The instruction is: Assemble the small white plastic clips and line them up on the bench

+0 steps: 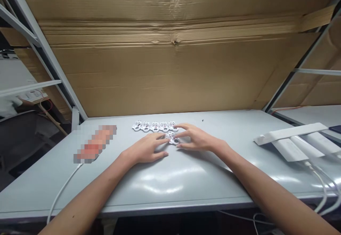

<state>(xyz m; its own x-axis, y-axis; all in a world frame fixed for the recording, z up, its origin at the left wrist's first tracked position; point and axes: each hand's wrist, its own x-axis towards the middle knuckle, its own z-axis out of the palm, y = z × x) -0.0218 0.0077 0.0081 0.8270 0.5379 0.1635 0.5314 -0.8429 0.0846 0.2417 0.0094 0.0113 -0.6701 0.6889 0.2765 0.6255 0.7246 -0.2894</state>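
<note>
Several small white cartoon-shaped pieces with rings (pixel 155 127) lie side by side in a row on the grey table. Just in front of the row's right end is one more white piece (pixel 175 141), lying between my hands. My left hand (pixel 147 148) touches this piece's left side with a fingertip, its fingers apart. From the right, my right hand (pixel 195 138) reaches over with spread fingers, which rest at the piece's right side and near the last piece of the row. Neither hand grips anything.
A blurred-out phone-like object (pixel 96 144) with a white cable lies on the left of the table (pixel 165 188). White power adapters (pixel 290 149) and a white bar (pixel 295 132) sit at the right. Cardboard (pixel 165 75) and a metal frame (pixel 53 57) stand behind.
</note>
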